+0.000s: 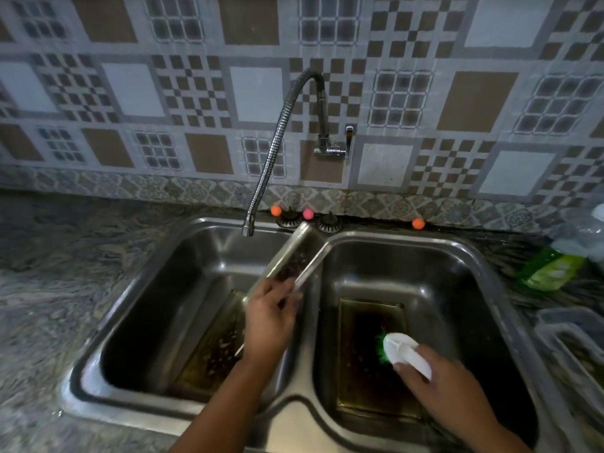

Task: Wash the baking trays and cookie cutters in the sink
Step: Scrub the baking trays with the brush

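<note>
Head view: left hand [271, 317] grips tilted metal baking tray [289, 259] at centre frame, angled toward curved tap spout [248, 228], likely for rinsing; right hand [447, 377] grasps white green-bristled brush [402, 353] over greasy tray [372, 361] flat in right basin, lower right.

I count three trays: one [289, 261] gripped in my left hand [268, 318] and raised beyond its fingers, one [212, 348] lying in the left basin just left of that wrist, and one [366, 354] flat in the right basin under my right fingers. There is one brush [403, 353], white with green bristles, held in my right hand [447, 380], so two hands, and one sink [294, 400] with two basins. Past my fingers I count one tap [281, 138], three small balls [276, 210] along the back edge, two strainers [329, 223] and one green packet [549, 268].
</note>
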